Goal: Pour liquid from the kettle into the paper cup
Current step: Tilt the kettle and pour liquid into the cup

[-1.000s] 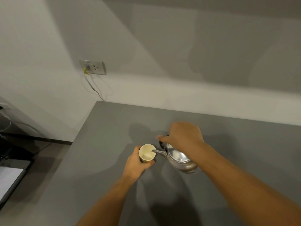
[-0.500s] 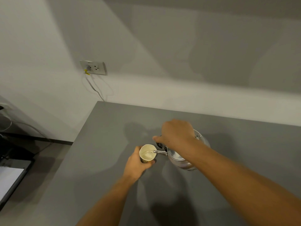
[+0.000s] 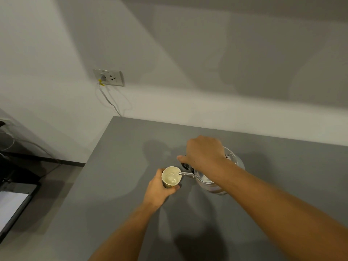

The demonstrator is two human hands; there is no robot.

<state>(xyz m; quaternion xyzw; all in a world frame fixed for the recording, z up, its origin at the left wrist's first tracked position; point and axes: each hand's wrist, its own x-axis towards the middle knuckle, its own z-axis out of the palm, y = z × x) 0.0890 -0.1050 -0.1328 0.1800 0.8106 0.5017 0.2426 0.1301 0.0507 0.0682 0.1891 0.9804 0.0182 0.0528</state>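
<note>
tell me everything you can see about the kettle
The small, rounded, shiny silver metal kettle is lifted and tipped towards the left, its thin straight spout reaching over the rim of the pale paper cup. A clear stream runs from the spout into the cup. The right hand grips its dark handle from above, hiding most of the top; the forearm crosses its body. The left hand holds the cup, not the kettle. It hangs above the grey table, apparently without touching it.

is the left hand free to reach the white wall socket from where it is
Probably not. The left hand is wrapped around the pale paper cup while the shiny metal kettle pours into it, and the white wall socket sits well beyond the grey table's far edge.
</note>
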